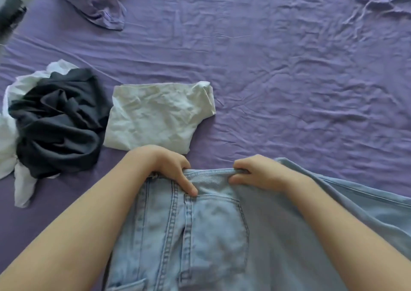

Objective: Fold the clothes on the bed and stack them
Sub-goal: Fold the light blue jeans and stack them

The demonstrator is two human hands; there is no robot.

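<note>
Purple wrinkled bed sheet point(289, 79) lies under pale blue denim jeans point(189, 235); left hand point(169, 166) and right hand point(255, 172) each pinch its waistband, stretching it flat for folding

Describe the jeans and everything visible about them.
The jeans are light blue, faded denim with darker stitched seams, belt loops and a back pocket facing up. They lie at the near edge of the purple bed sheet, waistband away from the person. The left hand and right hand both grip the waistband.

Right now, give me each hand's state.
Left hand: gripping the jeans waistband.
Right hand: gripping the same waistband.
</note>
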